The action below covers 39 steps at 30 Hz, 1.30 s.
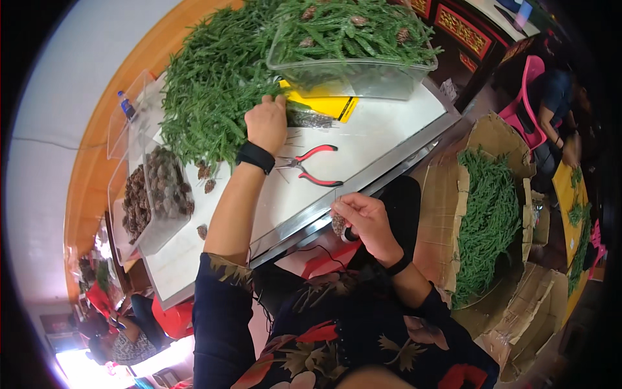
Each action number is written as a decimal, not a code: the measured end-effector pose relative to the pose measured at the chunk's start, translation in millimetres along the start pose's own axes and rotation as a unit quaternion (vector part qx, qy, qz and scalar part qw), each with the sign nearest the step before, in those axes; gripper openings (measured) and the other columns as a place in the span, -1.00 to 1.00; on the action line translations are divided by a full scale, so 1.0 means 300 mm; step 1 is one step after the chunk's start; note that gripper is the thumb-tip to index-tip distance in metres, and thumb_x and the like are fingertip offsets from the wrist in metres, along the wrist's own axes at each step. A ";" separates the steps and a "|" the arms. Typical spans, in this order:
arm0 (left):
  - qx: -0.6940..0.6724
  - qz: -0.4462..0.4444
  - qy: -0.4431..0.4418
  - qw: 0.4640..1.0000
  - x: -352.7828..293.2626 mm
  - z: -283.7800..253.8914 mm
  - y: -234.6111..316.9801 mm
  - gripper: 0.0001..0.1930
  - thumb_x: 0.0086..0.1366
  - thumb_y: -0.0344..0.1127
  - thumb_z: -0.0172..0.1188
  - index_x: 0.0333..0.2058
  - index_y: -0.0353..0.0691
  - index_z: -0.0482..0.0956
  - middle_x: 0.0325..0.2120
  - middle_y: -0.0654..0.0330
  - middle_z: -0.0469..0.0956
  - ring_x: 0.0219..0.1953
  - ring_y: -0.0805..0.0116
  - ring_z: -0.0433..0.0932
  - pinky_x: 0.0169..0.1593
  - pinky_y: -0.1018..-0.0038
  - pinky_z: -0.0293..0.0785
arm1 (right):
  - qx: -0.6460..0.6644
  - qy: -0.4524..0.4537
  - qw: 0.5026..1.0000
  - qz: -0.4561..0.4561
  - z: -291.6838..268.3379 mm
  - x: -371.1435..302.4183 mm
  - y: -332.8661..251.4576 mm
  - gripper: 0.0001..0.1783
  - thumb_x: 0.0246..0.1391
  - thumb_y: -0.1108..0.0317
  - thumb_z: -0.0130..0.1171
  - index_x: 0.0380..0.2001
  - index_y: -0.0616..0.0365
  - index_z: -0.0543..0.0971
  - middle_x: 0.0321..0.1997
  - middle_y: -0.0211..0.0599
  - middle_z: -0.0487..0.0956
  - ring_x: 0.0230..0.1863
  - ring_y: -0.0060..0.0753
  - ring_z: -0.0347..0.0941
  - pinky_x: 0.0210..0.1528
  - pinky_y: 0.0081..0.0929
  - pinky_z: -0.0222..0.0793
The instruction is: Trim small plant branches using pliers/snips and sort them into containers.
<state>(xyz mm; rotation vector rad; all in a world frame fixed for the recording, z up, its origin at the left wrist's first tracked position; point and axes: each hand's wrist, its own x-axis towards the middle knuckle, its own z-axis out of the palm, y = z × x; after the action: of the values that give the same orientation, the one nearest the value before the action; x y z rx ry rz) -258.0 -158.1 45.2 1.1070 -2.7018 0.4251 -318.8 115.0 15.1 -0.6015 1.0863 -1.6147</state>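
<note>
My right hand (366, 223) is closed in front of the table edge, with a small brown pine cone (338, 225) at its fingers and a thin wire rising above it. A dark rounded object (350, 235) shows beside the cone; its kind is unclear. My left hand (267, 123) reaches to the edge of a heap of green artificial pine sprigs (210, 84). Its fingers are bent and their tips are hidden, so what they grip cannot be made out. Near that wrist, pliers (299, 164) with red and black handles lie spread on the white table (278, 201).
A clear bin (363, 81) of sprigs and cones stands at the back, by a yellow card (317, 104) and thin wires (311, 119). Another clear bin (159, 227) holds pine cones at left. A cardboard box (447, 214) of greenery stands right; other people (557, 97) sit farther off.
</note>
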 end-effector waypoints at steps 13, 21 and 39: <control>-0.627 -0.196 0.053 0.752 -0.219 -0.273 -0.075 -0.77 0.41 -0.24 0.07 -0.06 -0.23 0.47 -0.22 0.04 0.66 -0.48 0.43 0.55 -0.41 0.57 0.39 | 0.040 0.015 0.999 -0.016 -0.047 0.017 0.031 -0.84 0.26 0.39 0.13 -0.32 0.26 0.60 -0.41 -0.46 0.58 -0.51 -0.76 0.31 -0.44 -0.77 0.22; -0.756 -0.290 0.073 0.582 -0.573 -0.351 -0.058 -0.75 0.45 -0.27 0.01 0.02 -0.23 0.40 -0.21 0.01 0.66 -0.51 0.57 0.49 -0.46 0.69 0.29 | 0.010 -0.064 0.997 -0.032 0.091 0.067 -0.035 -0.87 0.25 0.42 0.13 -0.31 0.27 0.57 -0.34 -0.40 0.59 -0.44 -0.73 0.35 -0.35 -0.74 0.28; -0.706 -0.356 0.102 0.604 -0.839 -0.331 -0.074 -0.72 0.36 -0.43 0.14 0.02 -0.34 0.48 -0.33 0.18 0.65 -0.37 0.56 0.55 -0.36 0.71 0.36 | -0.348 -0.167 0.880 -0.277 0.423 0.113 -0.043 -0.89 0.24 0.50 0.08 -0.21 0.29 0.55 -0.26 -0.24 0.63 -0.42 -0.63 0.44 -0.35 -0.61 0.37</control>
<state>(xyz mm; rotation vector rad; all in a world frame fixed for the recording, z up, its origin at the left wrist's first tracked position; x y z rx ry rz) -58.7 24.5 72.1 1.1489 -1.2497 -1.3586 -232.2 39.4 80.3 -1.7372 1.2897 -1.4581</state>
